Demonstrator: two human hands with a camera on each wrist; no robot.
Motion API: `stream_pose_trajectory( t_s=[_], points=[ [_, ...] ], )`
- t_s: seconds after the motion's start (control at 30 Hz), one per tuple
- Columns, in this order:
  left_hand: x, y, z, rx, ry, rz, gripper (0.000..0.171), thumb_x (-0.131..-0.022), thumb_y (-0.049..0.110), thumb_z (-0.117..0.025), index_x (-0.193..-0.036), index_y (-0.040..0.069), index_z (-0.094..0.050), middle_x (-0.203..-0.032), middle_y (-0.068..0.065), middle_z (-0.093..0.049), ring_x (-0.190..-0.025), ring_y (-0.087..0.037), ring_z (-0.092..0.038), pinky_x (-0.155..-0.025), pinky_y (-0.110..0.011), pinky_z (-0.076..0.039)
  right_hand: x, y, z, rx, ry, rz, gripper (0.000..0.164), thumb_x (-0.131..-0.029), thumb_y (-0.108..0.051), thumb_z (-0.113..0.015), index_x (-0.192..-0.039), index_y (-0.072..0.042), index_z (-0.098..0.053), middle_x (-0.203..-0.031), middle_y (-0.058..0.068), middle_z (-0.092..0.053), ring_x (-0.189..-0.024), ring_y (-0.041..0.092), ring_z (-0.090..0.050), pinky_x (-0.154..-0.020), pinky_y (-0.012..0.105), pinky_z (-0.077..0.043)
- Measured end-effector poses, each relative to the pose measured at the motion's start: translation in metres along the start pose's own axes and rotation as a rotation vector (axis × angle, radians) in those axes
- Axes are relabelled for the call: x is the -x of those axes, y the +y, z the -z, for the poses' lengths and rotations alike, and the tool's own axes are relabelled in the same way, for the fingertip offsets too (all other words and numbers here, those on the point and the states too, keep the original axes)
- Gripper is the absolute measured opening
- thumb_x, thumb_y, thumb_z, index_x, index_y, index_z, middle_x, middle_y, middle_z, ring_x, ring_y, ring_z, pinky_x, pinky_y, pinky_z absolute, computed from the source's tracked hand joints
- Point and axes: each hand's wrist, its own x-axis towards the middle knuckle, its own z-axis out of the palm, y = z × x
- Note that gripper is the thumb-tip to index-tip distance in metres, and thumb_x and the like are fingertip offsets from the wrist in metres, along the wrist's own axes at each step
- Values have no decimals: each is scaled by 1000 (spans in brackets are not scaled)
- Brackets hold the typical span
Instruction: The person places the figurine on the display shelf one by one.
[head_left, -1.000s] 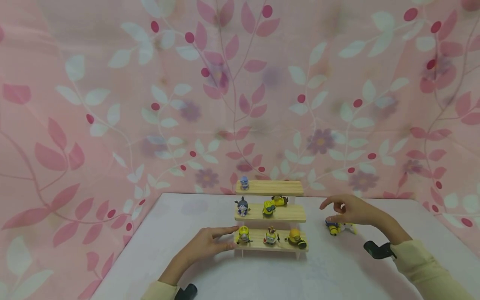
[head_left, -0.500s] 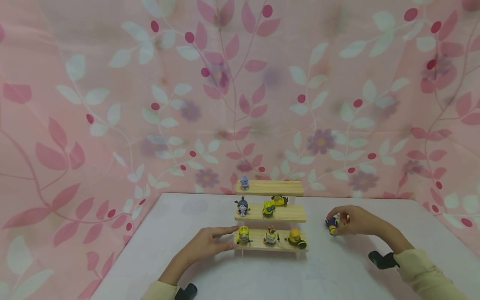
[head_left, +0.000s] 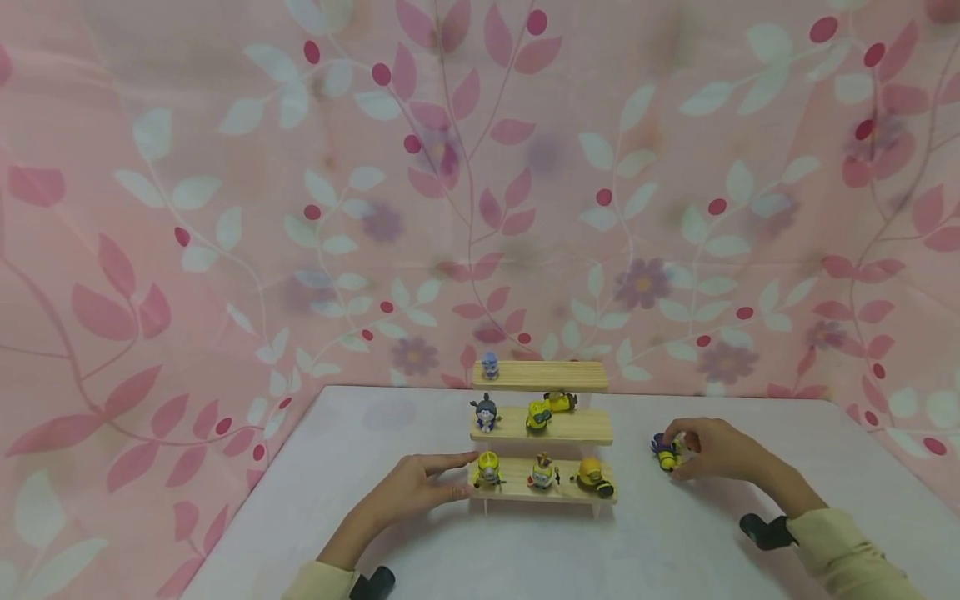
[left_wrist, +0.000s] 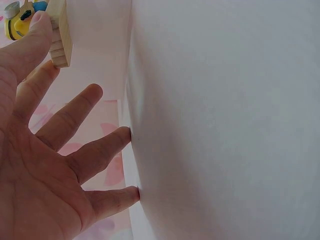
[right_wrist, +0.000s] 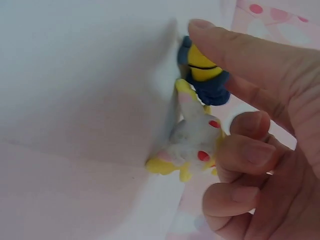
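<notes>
A wooden three-tier display shelf (head_left: 540,492) bears several small figurines. My left hand (head_left: 420,483) rests at the left end of its lowest tier, thumb and index fingertip touching the plank (left_wrist: 61,37), the fingers spread and fairly straight. Right beside that thumb stands a yellow minion figurine (head_left: 488,471). To the right of the shelf, my right hand (head_left: 720,450) pinches a blue and yellow minion figurine (head_left: 664,454) between thumb and index finger, low over the table. Next to it lies a white and yellow figurine with red cheeks (right_wrist: 195,132), close against my curled fingers.
More figurines stand on the tiers: a crowned one (head_left: 541,473), an orange-yellow one (head_left: 591,475), a dark-haired one (head_left: 486,414) and a small blue one (head_left: 490,365). The white table (head_left: 525,554) ends at a pink floral cloth (head_left: 450,208).
My right hand has come down from above the loose figurines and closed its thumb and index finger on the blue and yellow minion. My left hand has stayed at the shelf.
</notes>
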Motion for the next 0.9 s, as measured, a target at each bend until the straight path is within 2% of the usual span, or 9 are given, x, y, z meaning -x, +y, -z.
stream_pose_trajectory(
  t_s=[0.17, 0.5, 0.67, 0.9],
  points=[
    [-1, 0, 1, -2, 12, -21, 52, -86, 51, -72, -135, 38, -61, -134, 10, -59, -128, -25, -53, -101, -52, -45, 1, -5, -1, 48, 27, -58, 47, -67, -34, -92, -103, -18, -67, -78, 1, -49, -70, 17, -45, -55, 28, -35],
    [-2, 0, 0, 0, 19, -21, 52, -85, 51, -72, -134, 38, -61, -133, 10, -60, -128, -23, -53, -101, -52, -45, 3, -11, -3, 89, 74, -46, 38, -69, -30, -90, -100, -20, -71, -73, -2, -47, -66, 14, -44, -52, 26, -31],
    [-2, 0, 0, 8, 9, -8, 51, -85, 51, -72, -134, 39, -61, -133, 9, -60, -128, -25, -53, -101, -52, -45, 6, -8, -4, 46, 89, -6, 36, -72, -28, -88, -102, -18, -70, -74, -2, -48, -68, 14, -44, -53, 25, -34],
    [0, -1, 0, 8, 3, 8, 50, -86, 52, -72, -134, 42, -60, -134, 8, -59, -128, -27, -53, -100, -53, -45, 12, -10, 5, -53, 121, 125, 32, -78, -26, -85, -102, -14, -69, -73, -2, -49, -65, 7, -43, -52, 23, -34]
  ],
)
